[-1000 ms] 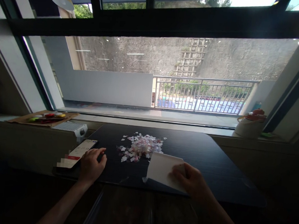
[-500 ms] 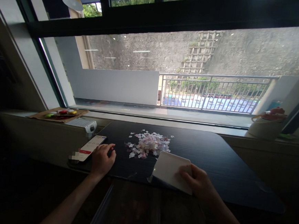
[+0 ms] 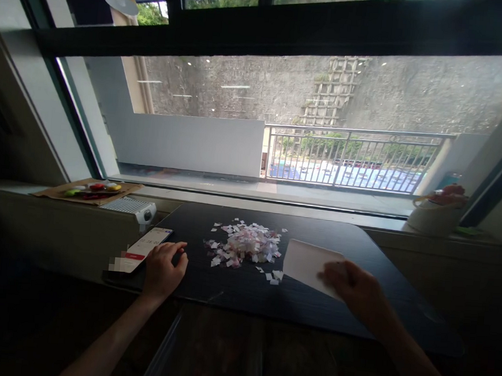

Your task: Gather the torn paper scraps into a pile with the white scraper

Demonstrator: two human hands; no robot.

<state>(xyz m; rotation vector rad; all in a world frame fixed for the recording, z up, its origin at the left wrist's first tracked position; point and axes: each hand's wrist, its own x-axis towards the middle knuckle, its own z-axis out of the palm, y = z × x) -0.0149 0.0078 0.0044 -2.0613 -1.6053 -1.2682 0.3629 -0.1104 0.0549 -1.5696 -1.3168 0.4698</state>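
Note:
My right hand (image 3: 352, 283) grips a flat white rectangular card (image 3: 308, 265) by its right end, thumb on top. The card is held tilted over the dark table, to the right of a heap of small paper scraps (image 3: 250, 243). A few loose scraps (image 3: 276, 276) lie by the card's left edge. My left hand (image 3: 164, 268) rests on the table left of the heap, fingers loosely bent and holding nothing. Beside it lies a phone (image 3: 151, 238) with a lit screen, partly behind the fingers.
The black table (image 3: 334, 232) stands against a window sill. A white slatted appliance (image 3: 132, 206) and a brown board (image 3: 55, 189) with colourful items are at the left. At the right of the sill sits a white container (image 3: 433, 217) with reddish things on top.
My right hand has moved the card right and slightly up, away from the near side of the heap. Loose scraps now show there. My left hand stays beside the phone.

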